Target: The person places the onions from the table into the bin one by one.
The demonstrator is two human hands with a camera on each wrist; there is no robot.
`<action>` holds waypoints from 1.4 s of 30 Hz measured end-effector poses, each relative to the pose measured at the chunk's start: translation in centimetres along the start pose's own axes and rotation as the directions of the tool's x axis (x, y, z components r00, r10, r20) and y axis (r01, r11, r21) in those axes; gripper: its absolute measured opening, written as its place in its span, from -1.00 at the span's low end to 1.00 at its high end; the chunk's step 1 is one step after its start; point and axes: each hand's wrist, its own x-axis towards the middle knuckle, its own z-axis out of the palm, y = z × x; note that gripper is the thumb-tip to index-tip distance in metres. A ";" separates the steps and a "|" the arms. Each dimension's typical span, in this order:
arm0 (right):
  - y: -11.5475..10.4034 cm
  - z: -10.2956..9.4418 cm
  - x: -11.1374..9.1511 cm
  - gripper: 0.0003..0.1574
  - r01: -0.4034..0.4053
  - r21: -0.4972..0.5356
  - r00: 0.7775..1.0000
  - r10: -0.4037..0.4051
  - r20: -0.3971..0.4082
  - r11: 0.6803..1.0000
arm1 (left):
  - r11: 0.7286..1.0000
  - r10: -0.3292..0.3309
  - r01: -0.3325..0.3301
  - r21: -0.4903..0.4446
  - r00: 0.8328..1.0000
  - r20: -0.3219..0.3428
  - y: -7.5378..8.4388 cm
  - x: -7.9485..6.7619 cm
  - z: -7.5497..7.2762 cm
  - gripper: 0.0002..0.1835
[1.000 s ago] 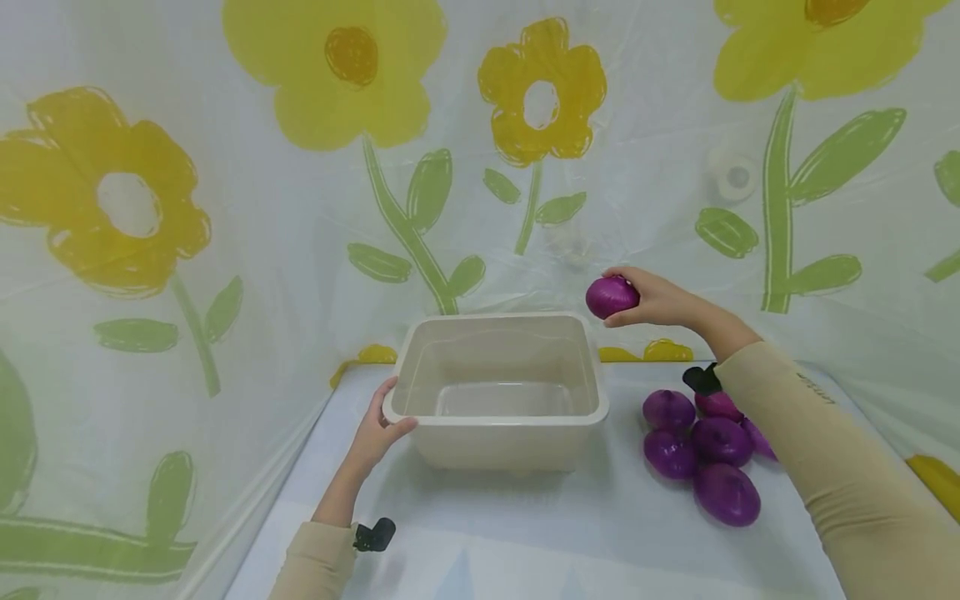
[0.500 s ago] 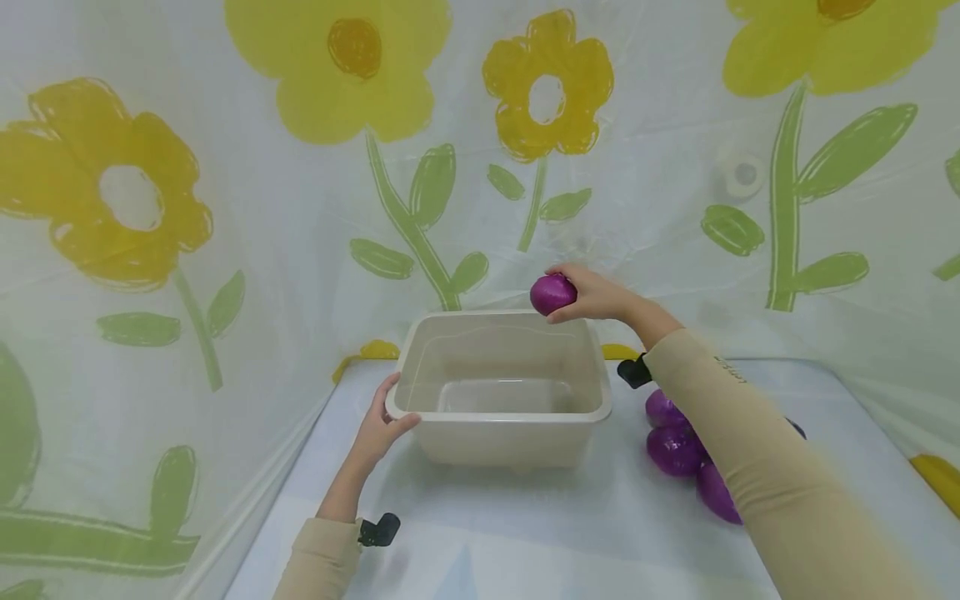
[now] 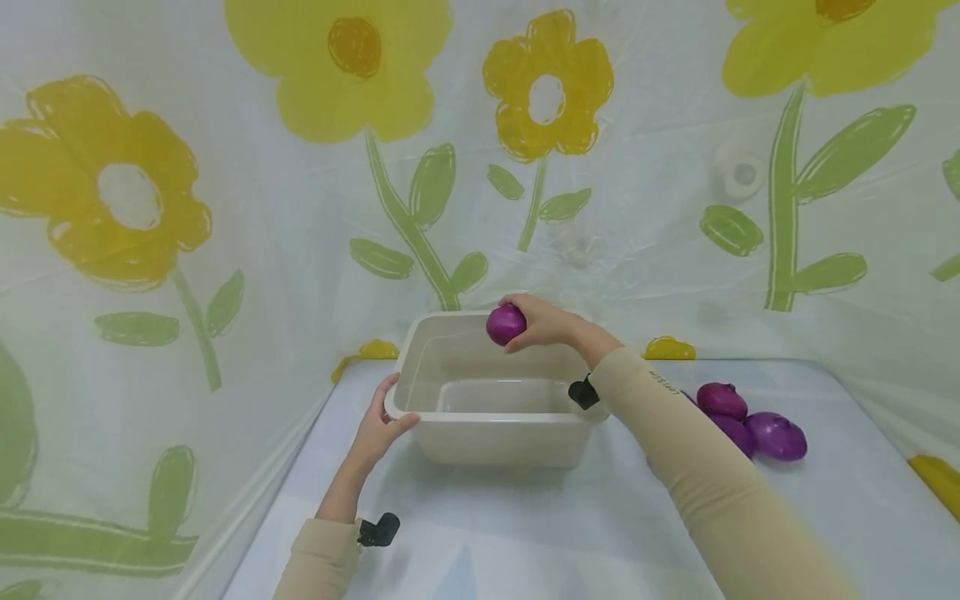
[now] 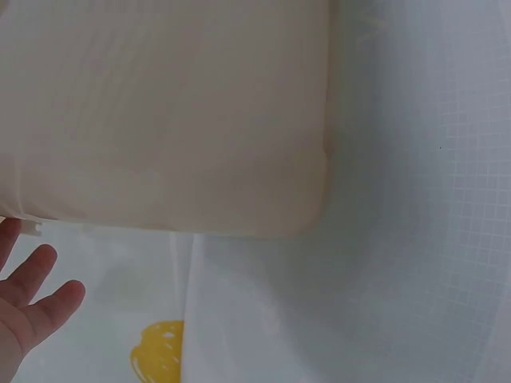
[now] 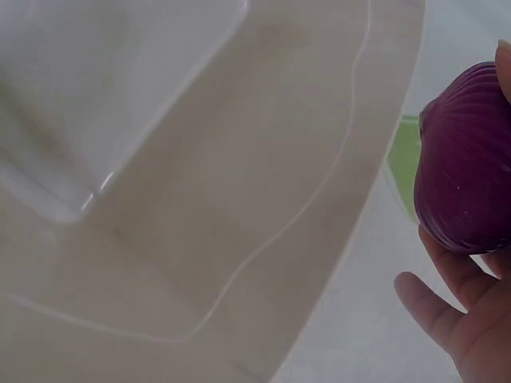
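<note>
A purple onion (image 3: 506, 325) is held in my right hand (image 3: 546, 323), raised over the back part of a beige plastic basin (image 3: 502, 442). The right wrist view shows the onion (image 5: 467, 163) against the fingers, with the basin's inner wall (image 5: 239, 183) beside it. My left hand (image 3: 377, 432) holds the basin's front left corner, thumb on the front rim and fingers along the left side. In the left wrist view, spread fingers (image 4: 48, 307) show at the edge of the basin's outer wall (image 4: 176, 120).
More purple onions (image 3: 777, 436) lie in a cluster on the white table (image 3: 840, 517) right of the basin, partly hidden by the right sleeve (image 3: 697, 467). A flower-printed curtain (image 3: 637, 208) hangs close behind the table and along its left side.
My right hand has carried the onion leftward from beside the basin's back right corner to over the basin, lowering slightly. The left hand keeps its place on the corner.
</note>
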 end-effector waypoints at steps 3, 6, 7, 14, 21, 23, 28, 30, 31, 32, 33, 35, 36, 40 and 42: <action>-0.1 0.8 0.3 -0.11 -0.023 0.026 0.999 0.022 0.025 0.999 | 1.000 -0.007 0.007 -0.007 1.000 0.004 0.0 -0.1 0.1 -0.15; -0.1 1.4 0.4 -0.09 -0.043 0.050 0.998 0.041 0.040 0.998 | 1.000 -0.005 0.005 -0.014 1.000 0.009 0.0 -0.1 0.2 -0.15; -0.2 1.5 0.4 -0.09 -0.047 0.048 0.998 0.046 0.039 0.998 | 1.000 -0.002 0.002 -0.015 1.000 0.011 0.1 -0.1 0.2 -0.15; -0.3 0.9 0.0 -0.03 -0.009 0.011 1.000 0.009 -0.002 1.000 | 1.000 -0.001 0.001 -0.002 1.000 0.006 0.4 0.1 0.3 -0.15; 0.1 -0.9 -1.5 0.01 -0.026 0.011 0.999 0.027 -0.032 1.000 | 0.999 0.030 -0.030 -0.011 0.999 0.019 0.4 0.2 0.2 -0.18; 0.2 -1.7 -2.3 0.01 -0.027 0.012 0.999 0.027 -0.047 1.000 | 0.999 0.031 -0.031 -0.018 0.999 0.024 1.0 -0.2 0.3 -0.18; 1.0 -3.9 -4.5 0.03 -0.046 -0.007 0.996 0.045 -0.074 0.999 | 1.000 0.001 0.000 -0.020 0.999 0.040 3.2 -1.2 0.3 -0.17; 1.4 -4.6 -5.5 0.04 -0.056 -0.022 0.995 0.054 -0.083 0.998 | 1.000 -0.005 0.006 -0.023 0.999 0.043 3.3 -1.2 0.2 -0.16; 1.5 -4.9 -6.1 0.04 -0.061 -0.026 0.994 0.059 -0.089 0.998 | 0.999 -0.009 0.011 -0.032 0.999 0.041 3.0 -1.0 0.2 -0.17; 1.6 -5.2 -6.7 0.04 -0.065 -0.023 0.994 0.063 -0.094 0.998 | 0.999 -0.008 0.010 -0.034 0.999 0.040 2.6 -0.9 0.2 -0.17; 1.8 -5.4 -7.3 0.04 -0.072 -0.025 0.993 0.070 -0.099 0.997 | 0.999 -0.004 0.005 -0.033 0.999 0.039 2.3 -0.7 0.1 -0.17; 2.2 -5.8 -8.6 0.03 -0.093 -0.030 0.990 0.089 -0.112 0.995 | 1.000 0.007 -0.006 -0.028 0.999 0.034 1.5 -0.5 0.1 -0.17; 2.5 -5.9 -9.3 0.03 -0.100 -0.034 0.988 0.095 -0.124 0.994 | 1.000 0.012 -0.011 -0.022 0.999 0.030 1.2 -0.3 0.0 -0.17; 3.6 -6.1 -12.4 0.00 -0.128 -0.041 0.979 0.119 -0.166 0.991 | 1.000 0.022 -0.022 -0.012 1.000 0.017 0.4 -0.2 0.1 -0.17; 4.4 -6.0 -14.0 -0.01 -0.127 -0.043 0.975 0.117 -0.187 0.991 | 1.000 0.023 -0.023 -0.018 1.000 0.014 0.3 -0.2 0.1 -0.17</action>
